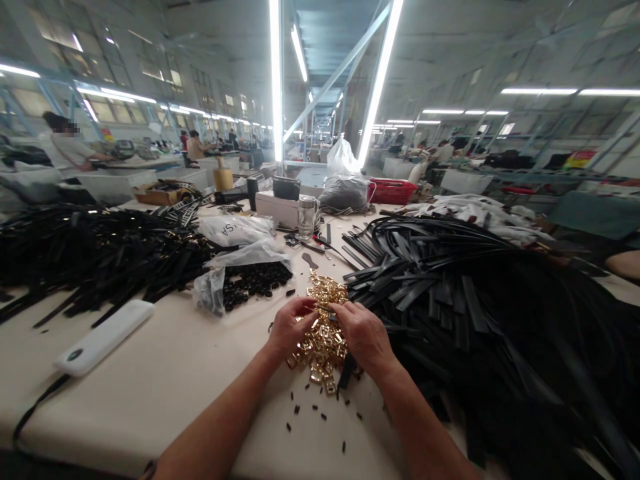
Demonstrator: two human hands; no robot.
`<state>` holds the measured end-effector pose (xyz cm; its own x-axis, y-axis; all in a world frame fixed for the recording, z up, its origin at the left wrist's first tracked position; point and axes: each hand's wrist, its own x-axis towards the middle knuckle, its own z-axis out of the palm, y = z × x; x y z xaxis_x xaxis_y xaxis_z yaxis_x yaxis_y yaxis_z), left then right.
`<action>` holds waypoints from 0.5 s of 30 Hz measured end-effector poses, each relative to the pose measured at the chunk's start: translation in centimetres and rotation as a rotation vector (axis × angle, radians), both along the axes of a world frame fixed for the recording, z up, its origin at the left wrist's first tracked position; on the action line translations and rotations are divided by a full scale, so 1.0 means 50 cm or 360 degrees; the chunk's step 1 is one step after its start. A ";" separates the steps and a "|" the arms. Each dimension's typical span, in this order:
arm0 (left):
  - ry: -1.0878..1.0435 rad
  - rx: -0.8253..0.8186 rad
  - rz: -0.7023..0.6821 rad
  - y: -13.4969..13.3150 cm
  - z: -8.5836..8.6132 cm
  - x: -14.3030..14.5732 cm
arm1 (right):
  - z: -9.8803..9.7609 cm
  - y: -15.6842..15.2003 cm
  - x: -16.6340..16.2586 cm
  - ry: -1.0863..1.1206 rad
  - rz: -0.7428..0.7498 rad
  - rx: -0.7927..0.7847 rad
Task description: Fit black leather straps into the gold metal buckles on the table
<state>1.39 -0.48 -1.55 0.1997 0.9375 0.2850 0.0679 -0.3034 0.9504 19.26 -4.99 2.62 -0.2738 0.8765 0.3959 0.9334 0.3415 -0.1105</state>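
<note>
Left hand and right hand nearly meet, fingers curled inward, over a pile of gold buckles mid-table. Dark sliver shows between the fingertips; can't tell which hand pinches it. Black strip pokes out below the right hand, at the pile's near right edge. Small black bits scattered on the near side. Right: big heap of black straps. Left: clear bag spilling black pieces, white device nearer, another dark strap heap farther left. Far side: glass jar, red basket to its right.
</note>
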 end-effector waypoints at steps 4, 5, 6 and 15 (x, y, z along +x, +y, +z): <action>-0.0222 -0.0167 -0.0219 -0.008 0.000 0.010 | 0.002 -0.012 -0.012 0.0070 0.0090 -0.0069; -0.0260 -0.0226 -0.0238 -0.010 0.003 0.011 | 0.004 -0.014 -0.012 0.0109 0.0096 -0.0079; -0.0294 -0.0299 -0.0243 -0.013 0.008 0.010 | 0.006 -0.016 -0.011 0.0152 0.0098 -0.0076; -0.0649 -0.0905 -0.0058 -0.014 0.042 -0.004 | 0.021 -0.018 0.013 0.0478 0.0085 -0.0056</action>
<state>1.18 -1.19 0.56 0.2156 0.9580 -0.1889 -0.3289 0.2534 0.9097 19.90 -5.89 3.69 -0.1954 0.8787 0.4356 0.8379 0.3804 -0.3914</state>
